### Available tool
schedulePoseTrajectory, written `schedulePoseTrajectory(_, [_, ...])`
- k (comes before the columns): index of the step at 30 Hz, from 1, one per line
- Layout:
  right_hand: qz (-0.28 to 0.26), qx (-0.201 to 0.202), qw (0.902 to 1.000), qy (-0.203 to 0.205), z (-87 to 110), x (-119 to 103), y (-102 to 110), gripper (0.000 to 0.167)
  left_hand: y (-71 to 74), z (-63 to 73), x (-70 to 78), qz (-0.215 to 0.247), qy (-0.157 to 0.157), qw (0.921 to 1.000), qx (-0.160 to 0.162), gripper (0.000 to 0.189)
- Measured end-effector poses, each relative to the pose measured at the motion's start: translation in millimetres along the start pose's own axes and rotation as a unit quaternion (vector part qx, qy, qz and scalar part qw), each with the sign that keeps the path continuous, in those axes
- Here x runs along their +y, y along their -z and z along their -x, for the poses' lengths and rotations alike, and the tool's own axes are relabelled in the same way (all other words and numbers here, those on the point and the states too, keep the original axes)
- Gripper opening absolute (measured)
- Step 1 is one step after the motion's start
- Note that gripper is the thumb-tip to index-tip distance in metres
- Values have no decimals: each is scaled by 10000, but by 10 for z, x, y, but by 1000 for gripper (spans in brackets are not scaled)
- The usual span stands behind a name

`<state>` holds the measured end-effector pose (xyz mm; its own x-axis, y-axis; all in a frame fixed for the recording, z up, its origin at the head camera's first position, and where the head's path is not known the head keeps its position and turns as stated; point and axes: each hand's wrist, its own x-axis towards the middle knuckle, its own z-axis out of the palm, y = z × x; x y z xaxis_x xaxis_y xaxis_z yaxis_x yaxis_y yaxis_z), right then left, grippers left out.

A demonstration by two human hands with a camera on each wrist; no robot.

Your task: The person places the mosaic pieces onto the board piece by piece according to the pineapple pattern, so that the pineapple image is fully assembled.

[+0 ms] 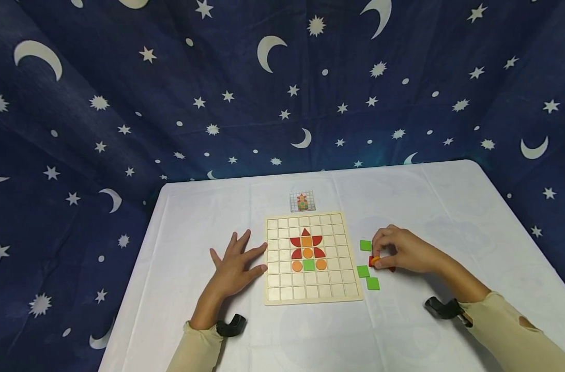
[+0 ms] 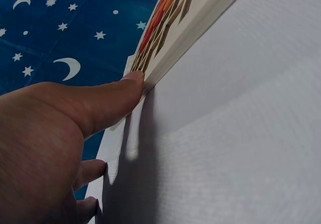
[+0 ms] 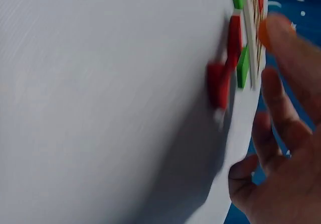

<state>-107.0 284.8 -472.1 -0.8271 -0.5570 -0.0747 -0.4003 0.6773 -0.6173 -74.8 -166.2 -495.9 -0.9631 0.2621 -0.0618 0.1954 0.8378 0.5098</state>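
Note:
A wooden grid board lies on the white table. On it, red, orange and green pieces form a figure: an orange square, red triangle and quarter-round pieces, orange circles and a green square. Spread out, my left hand touches the board's left edge with thumb and forefinger; the left wrist view shows the thumb against its side. Right of the board, my right hand pinches an orange piece, whose full shape is hidden. Below it lie red pieces, partly covered by the hand in the head view.
Three loose green squares lie between the board and my right hand. Behind the board is a small pattern card with a similar figure. A dark blue cloth with moons and stars hangs beyond the table's far edge.

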Motion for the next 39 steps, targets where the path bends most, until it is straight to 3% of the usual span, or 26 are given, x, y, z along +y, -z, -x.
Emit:
schedulePoseTrajectory(6, [-685, 472, 9963, -209, -178, -199, -127, 21, -15, 6, -11, -5, 15, 10000, -20, 56])
schedulePoseTrajectory(14, [-1985, 382, 9784, -430, -370, -504, -351, 12, -32, 9, -29, -9, 6, 10000, 4, 57])
schedulePoseTrajectory(16, [-2091, 364, 9764, -391, -401, -558, -398, 14, -33, 7, -30, -19, 2, 10000, 11, 57])
schedulePoseTrajectory(21, [-1817, 326, 9825, -227, -473, -681, -506, 20, -34, 3, -28, -5, 4, 10000, 2, 57])
schedulePoseTrajectory(29, [-1915, 232, 9809, -242, -560, -869, -686, 13, -21, 2, -19, 21, 9, 10000, -11, 57])
schedulePoseTrajectory(39, [-1153, 364, 9916, 451, -622, -993, -859, 12, -7, -7, -18, -15, 36, 10000, -45, 57])
